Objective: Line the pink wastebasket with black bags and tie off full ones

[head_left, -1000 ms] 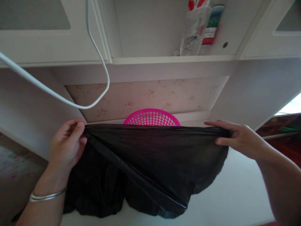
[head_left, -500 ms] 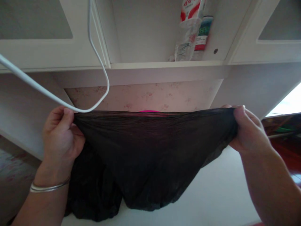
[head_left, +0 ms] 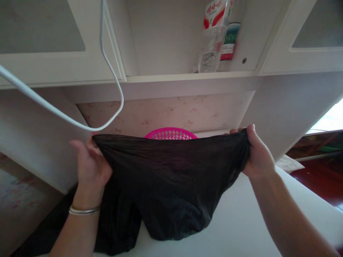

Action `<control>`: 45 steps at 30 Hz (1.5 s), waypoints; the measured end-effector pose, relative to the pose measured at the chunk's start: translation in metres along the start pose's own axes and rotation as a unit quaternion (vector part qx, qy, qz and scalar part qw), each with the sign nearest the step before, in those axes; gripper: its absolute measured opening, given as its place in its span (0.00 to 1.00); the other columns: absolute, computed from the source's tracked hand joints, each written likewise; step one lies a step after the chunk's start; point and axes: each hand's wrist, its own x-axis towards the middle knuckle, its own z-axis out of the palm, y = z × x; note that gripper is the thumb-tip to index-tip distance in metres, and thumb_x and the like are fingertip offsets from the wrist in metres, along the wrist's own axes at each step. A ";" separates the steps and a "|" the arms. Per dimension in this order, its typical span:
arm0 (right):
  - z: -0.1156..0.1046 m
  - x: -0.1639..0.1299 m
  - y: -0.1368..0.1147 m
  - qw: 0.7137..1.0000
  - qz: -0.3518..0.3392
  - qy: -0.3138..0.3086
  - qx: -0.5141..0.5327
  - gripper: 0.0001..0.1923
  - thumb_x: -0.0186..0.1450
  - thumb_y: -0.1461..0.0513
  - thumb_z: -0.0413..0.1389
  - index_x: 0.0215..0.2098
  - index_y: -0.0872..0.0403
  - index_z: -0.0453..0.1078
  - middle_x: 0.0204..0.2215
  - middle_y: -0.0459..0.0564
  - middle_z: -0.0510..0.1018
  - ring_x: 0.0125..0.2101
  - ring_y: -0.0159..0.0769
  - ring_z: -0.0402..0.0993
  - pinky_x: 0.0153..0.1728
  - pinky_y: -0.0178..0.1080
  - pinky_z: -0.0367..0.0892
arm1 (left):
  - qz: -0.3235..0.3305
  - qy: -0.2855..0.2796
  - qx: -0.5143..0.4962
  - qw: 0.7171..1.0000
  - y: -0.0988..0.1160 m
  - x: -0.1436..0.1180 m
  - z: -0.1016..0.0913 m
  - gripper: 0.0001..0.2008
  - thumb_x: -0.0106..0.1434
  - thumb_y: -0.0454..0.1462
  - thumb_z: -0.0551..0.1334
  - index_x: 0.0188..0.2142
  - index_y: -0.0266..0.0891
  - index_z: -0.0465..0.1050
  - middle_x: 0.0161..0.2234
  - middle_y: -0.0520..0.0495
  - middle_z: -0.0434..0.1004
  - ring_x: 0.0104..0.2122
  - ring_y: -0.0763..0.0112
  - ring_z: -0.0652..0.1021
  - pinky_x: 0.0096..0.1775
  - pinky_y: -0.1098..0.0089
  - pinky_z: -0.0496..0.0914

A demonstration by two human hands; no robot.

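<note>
Tautly, left hand (head_left: 91,166) and right hand (head_left: 255,155) each clench the thin black plastic bag's (head_left: 171,182) rim at nine and three o'clock; overstretching could tear it.

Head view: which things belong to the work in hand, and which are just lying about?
In hand:
black plastic bag, its top edge held stretched between left hand and right hand
pink basket, just behind the bag

Lying about:
white cable
clear bottle and carton on the shelf
</note>
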 end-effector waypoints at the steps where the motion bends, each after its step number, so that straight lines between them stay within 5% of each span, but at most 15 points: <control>1: 0.001 0.000 0.002 1.000 -0.006 -0.003 -0.003 0.22 0.55 0.39 0.67 0.29 0.46 0.73 0.28 0.45 0.81 0.34 0.44 0.83 0.33 0.44 0.81 | -0.014 -0.027 0.000 1.000 -0.006 -0.006 -0.002 0.35 0.47 0.65 0.71 0.43 0.42 0.81 0.39 0.49 0.85 0.44 0.60 0.82 0.43 0.66 0.79; 4: 0.004 0.000 0.006 1.000 -0.013 -0.015 -0.017 0.21 0.60 0.39 0.64 0.29 0.45 0.73 0.29 0.45 0.81 0.33 0.42 0.82 0.32 0.43 0.81 | -0.090 -0.088 0.045 0.991 -0.025 -0.022 -0.011 0.48 0.29 0.59 0.80 0.51 0.45 0.81 0.51 0.42 0.84 0.53 0.46 0.80 0.48 0.58 0.80; 7: 0.004 0.001 0.007 1.000 -0.006 -0.018 -0.001 0.20 0.61 0.40 0.64 0.31 0.45 0.73 0.30 0.44 0.81 0.32 0.40 0.82 0.34 0.43 0.81 | -0.131 -0.046 0.085 0.987 -0.040 -0.025 -0.018 0.36 0.30 0.44 0.85 0.42 0.44 0.83 0.40 0.43 0.87 0.50 0.45 0.82 0.50 0.56 0.80; 10: 0.000 0.003 0.007 0.999 -0.016 -0.017 0.030 0.19 0.59 0.41 0.66 0.32 0.44 0.74 0.35 0.42 0.83 0.40 0.40 0.83 0.40 0.44 0.81 | -0.129 0.007 0.069 0.989 -0.043 -0.022 -0.017 0.25 0.35 0.45 0.83 0.34 0.44 0.82 0.36 0.46 0.87 0.48 0.48 0.83 0.51 0.55 0.79; 14: -0.022 -0.002 0.021 0.994 -0.031 -0.100 0.030 0.41 0.46 0.36 0.71 0.54 0.38 0.73 0.56 0.47 0.80 0.61 0.47 0.73 0.53 0.52 0.76 | -0.148 0.031 0.045 0.987 -0.041 -0.023 -0.011 0.24 0.37 0.46 0.82 0.34 0.42 0.82 0.39 0.45 0.87 0.51 0.49 0.82 0.53 0.57 0.79; 17: -0.048 -0.013 0.044 0.988 0.007 -0.151 0.006 0.54 0.39 0.40 0.75 0.63 0.39 0.68 0.60 0.53 0.77 0.58 0.52 0.76 0.52 0.55 0.76 | -0.142 0.043 0.054 0.987 -0.042 -0.027 -0.010 0.21 0.42 0.44 0.81 0.35 0.42 0.82 0.38 0.44 0.87 0.51 0.48 0.82 0.52 0.57 0.79; 21: -0.071 -0.026 0.068 0.995 0.049 -0.075 -0.036 0.36 0.40 0.44 0.77 0.44 0.49 0.80 0.35 0.54 0.87 0.34 0.51 0.85 0.33 0.48 0.81 | -0.131 0.047 0.060 0.988 -0.042 -0.029 -0.009 0.17 0.45 0.43 0.80 0.34 0.43 0.82 0.38 0.45 0.87 0.52 0.48 0.82 0.51 0.56 0.79; 23: -0.072 -0.028 0.068 0.996 0.056 -0.027 -0.056 0.25 0.46 0.47 0.75 0.38 0.49 0.81 0.29 0.52 0.86 0.31 0.50 0.85 0.32 0.47 0.82 | -0.127 0.037 0.041 0.990 -0.040 -0.027 -0.010 0.15 0.48 0.43 0.79 0.35 0.43 0.83 0.38 0.45 0.87 0.52 0.48 0.82 0.52 0.56 0.79; 27: -0.054 -0.024 0.052 0.996 0.026 -0.072 -0.042 0.17 0.55 0.46 0.69 0.36 0.46 0.80 0.34 0.51 0.87 0.42 0.53 0.85 0.47 0.52 0.80 | -0.202 -0.012 -0.043 0.978 -0.037 -0.023 -0.011 0.10 0.66 0.43 0.67 0.38 0.40 0.82 0.40 0.44 0.88 0.48 0.53 0.84 0.54 0.55 0.77; 30: -0.033 -0.022 0.047 0.987 0.007 -0.160 0.002 0.23 0.64 0.39 0.56 0.41 0.44 0.81 0.46 0.52 0.86 0.53 0.54 0.80 0.56 0.57 0.74 | -0.239 -0.039 -0.135 0.961 -0.037 -0.028 -0.004 0.20 0.75 0.43 0.52 0.38 0.40 0.81 0.40 0.45 0.87 0.43 0.58 0.85 0.49 0.57 0.80; 34: -0.003 -0.025 0.058 0.973 -0.018 -0.202 0.111 0.22 0.71 0.41 0.46 0.41 0.39 0.78 0.50 0.44 0.83 0.59 0.49 0.74 0.60 0.61 0.68 | -0.250 -0.100 -0.201 0.942 -0.041 -0.044 0.018 0.24 0.78 0.40 0.45 0.33 0.38 0.75 0.22 0.53 0.76 0.24 0.73 0.81 0.38 0.66 0.81; 37: 0.015 -0.027 0.066 0.956 0.017 -0.230 0.179 0.19 0.73 0.44 0.47 0.36 0.42 0.72 0.23 0.41 0.78 0.35 0.41 0.83 0.52 0.55 0.74 | -0.294 -0.178 -0.201 0.917 -0.046 -0.054 0.030 0.23 0.79 0.38 0.44 0.33 0.38 0.72 0.17 0.58 0.65 0.13 0.80 0.69 0.25 0.75 0.75; 39: 0.022 -0.028 0.068 0.940 0.054 -0.275 0.193 0.21 0.75 0.45 0.47 0.31 0.47 0.66 0.12 0.36 0.61 0.15 0.31 0.67 0.39 0.46 0.78 | -0.319 -0.200 -0.175 0.910 -0.047 -0.058 0.033 0.20 0.78 0.39 0.47 0.32 0.38 0.71 0.18 0.58 0.63 0.13 0.80 0.66 0.17 0.79 0.66; 42: 0.027 -0.030 0.070 0.924 0.098 -0.327 0.171 0.26 0.73 0.43 0.50 0.25 0.51 0.57 0.15 0.35 0.51 0.11 0.23 0.45 0.18 0.32 0.65 | -0.330 -0.206 -0.117 0.914 -0.042 -0.063 0.035 0.14 0.75 0.40 0.56 0.32 0.39 0.70 0.20 0.59 0.62 0.12 0.82 0.61 0.15 0.82 0.60; 45: 0.027 -0.033 0.072 0.921 0.117 -0.348 0.130 0.24 0.69 0.45 0.58 0.27 0.52 0.59 0.19 0.36 0.53 0.15 0.22 0.41 0.13 0.27 0.48 | -0.298 -0.221 -0.021 0.928 -0.033 -0.072 0.039 0.14 0.70 0.43 0.64 0.31 0.38 0.68 0.20 0.59 0.64 0.11 0.85 0.60 0.15 0.82 0.58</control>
